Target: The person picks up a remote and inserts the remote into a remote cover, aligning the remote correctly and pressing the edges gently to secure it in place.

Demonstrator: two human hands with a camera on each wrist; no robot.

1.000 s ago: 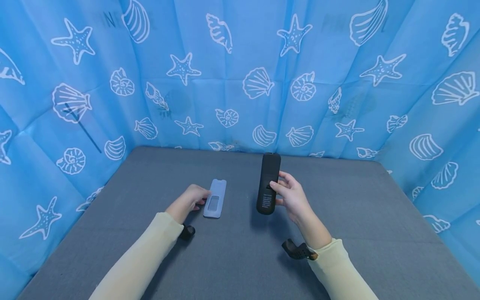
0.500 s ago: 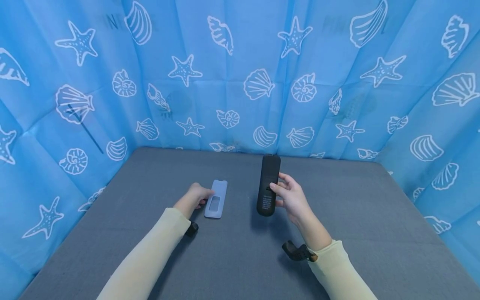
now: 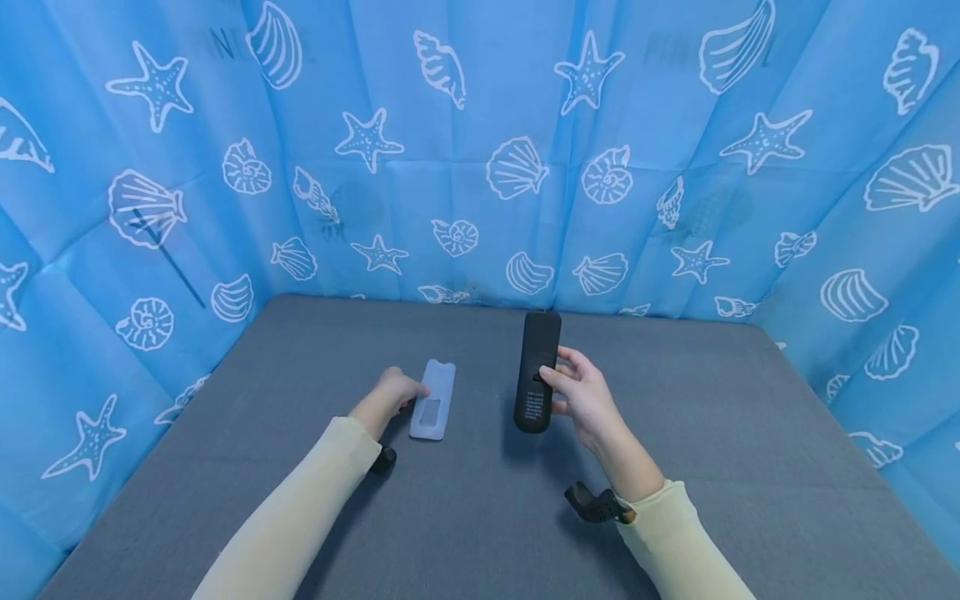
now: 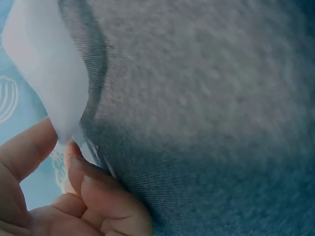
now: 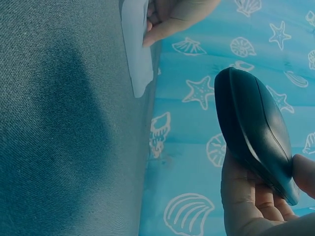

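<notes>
My right hand (image 3: 585,396) holds a black remote control (image 3: 534,354) upright, its back with small pale print facing the head camera. The thumb lies on the back and the fingers wrap round the right edge. In the right wrist view the remote (image 5: 253,128) shows from the side, gripped at its lower part. To the left, my left hand (image 3: 393,392) pinches the left edge of a pale translucent remote cover (image 3: 442,387) with a rectangular window near its lower end. The left wrist view shows the thumb and fingers pinching the cover's edge (image 4: 59,73).
A grey cloth-covered table (image 3: 480,533) lies under both hands. Blue curtains (image 3: 480,108) with white shell and starfish prints stand behind it and at both sides. Black straps with wrist cameras (image 3: 596,504) sit at the wrists.
The left forearm and hand have shifted slightly right, the cover with them. The right hand holds the remote in nearly the same place.
</notes>
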